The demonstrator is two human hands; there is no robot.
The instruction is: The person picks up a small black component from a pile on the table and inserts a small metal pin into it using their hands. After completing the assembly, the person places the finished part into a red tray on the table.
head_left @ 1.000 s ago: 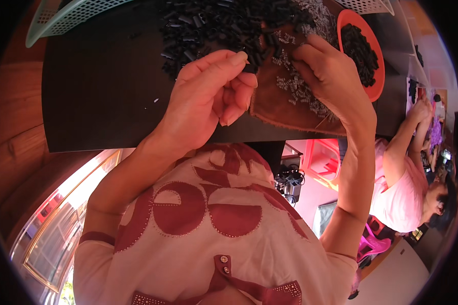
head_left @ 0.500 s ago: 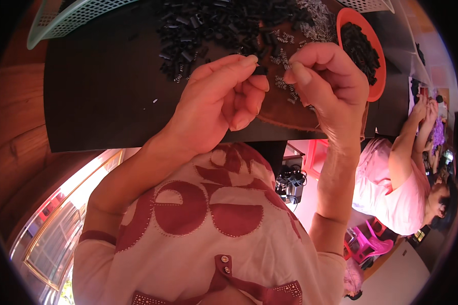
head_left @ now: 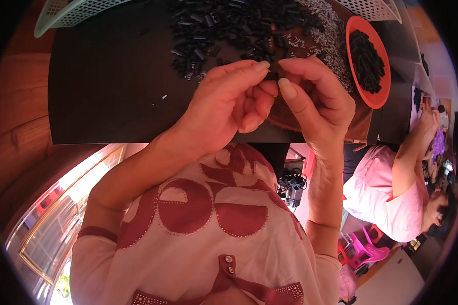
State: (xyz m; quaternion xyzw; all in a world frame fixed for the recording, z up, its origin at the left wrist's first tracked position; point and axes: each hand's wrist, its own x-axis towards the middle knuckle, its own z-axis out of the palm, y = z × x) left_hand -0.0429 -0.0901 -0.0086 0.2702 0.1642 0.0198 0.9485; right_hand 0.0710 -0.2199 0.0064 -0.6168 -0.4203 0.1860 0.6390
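My left hand pinches a short black tube between thumb and fingers, over the near side of the table. Right beside the tube, my right hand has its thumb and forefinger curled around the tube's free end. Whatever lies between those right fingertips is too small to make out. Beyond both hands spreads a heap of black tubes. Thin metal coil springs are piled at that heap's right, with a few loose among the tubes.
An orange-red bowl holding black tubes stands at the right. Pale plastic baskets rise at the far edge. A brown cloth lies under the right side of the work. Another person sits farther right.
My right hand has come left to the tube, its fingertips now beside it; before, they were a gap away. The left hand still holds the tube. The whole view has shifted slightly.
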